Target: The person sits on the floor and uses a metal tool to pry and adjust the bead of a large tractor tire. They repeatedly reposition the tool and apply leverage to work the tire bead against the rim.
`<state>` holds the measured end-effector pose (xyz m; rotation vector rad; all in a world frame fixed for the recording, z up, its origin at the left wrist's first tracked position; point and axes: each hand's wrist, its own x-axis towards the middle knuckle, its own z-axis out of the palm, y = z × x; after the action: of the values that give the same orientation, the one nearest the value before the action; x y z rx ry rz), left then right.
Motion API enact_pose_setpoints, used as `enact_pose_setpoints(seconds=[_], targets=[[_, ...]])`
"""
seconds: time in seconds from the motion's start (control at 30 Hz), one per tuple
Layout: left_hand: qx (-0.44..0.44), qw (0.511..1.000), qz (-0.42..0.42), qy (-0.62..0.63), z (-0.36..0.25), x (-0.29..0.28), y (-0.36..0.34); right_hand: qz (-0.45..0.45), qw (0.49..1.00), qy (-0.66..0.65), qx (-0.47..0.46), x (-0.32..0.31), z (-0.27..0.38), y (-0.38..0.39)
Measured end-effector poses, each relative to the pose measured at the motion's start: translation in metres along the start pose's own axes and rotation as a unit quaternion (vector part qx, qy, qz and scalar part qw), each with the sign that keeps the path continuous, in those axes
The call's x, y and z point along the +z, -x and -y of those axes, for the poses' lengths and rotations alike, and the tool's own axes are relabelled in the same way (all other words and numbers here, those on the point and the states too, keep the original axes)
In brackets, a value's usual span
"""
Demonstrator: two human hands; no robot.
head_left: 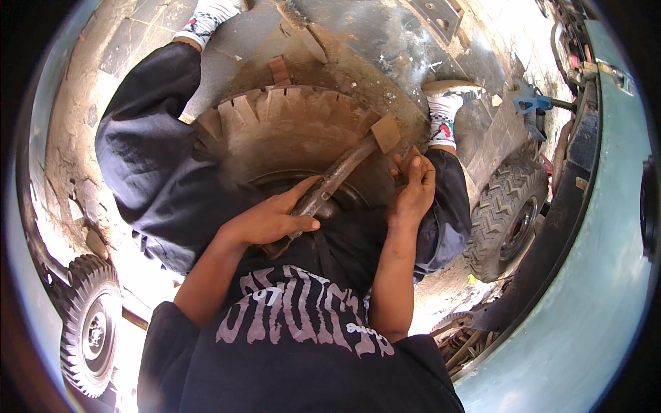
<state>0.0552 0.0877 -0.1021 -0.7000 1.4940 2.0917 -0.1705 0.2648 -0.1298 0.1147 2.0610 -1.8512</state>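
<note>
A worn metal bar lies slantwise across my lap, over a large dusty tyre between my legs. My left hand grips its lower part, thumb on one side and fingers on the other. At the bar's upper end sits a flat tan square piece; how the two are joined cannot be made out. Just right of that end, my right hand is closed in a pinch on a small brownish flat piece, mostly covered by the fingers.
A brush lies on the stained floor ahead, near a reddish block. A metal plate with holes is at far right. Treaded wheels stand at right and lower left. A pale blue-green vehicle panel borders the right side.
</note>
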Motion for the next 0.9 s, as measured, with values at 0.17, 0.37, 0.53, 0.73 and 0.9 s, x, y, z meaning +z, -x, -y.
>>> enact_pose_setpoints(seconds=[0.17, 0.37, 0.53, 0.73, 0.9], targets=[[0.052, 0.998, -0.014, -0.022, 0.022, 0.001, -0.004, 0.022, 0.996, 0.051, -0.064, 0.005, 0.010, -0.010], [0.039, 0.999, 0.002, 0.010, 0.026, 0.005, 0.001, 0.096, 0.896, 0.347, -0.261, 0.018, 0.008, -0.021], [0.044, 0.999, -0.008, -0.006, 0.019, 0.007, 0.006, 0.229, 0.789, 0.447, -0.354, 0.025, -0.011, 0.021], [0.031, 0.999, -0.033, -0.019, 0.021, 0.017, 0.002, 0.286, 0.781, 0.503, -0.236, 0.036, 0.009, -0.026], [0.026, 0.998, -0.047, -0.025, 0.029, 0.015, 0.000, 0.327, 0.719, 0.531, -0.307, 0.018, 0.018, 0.015]])
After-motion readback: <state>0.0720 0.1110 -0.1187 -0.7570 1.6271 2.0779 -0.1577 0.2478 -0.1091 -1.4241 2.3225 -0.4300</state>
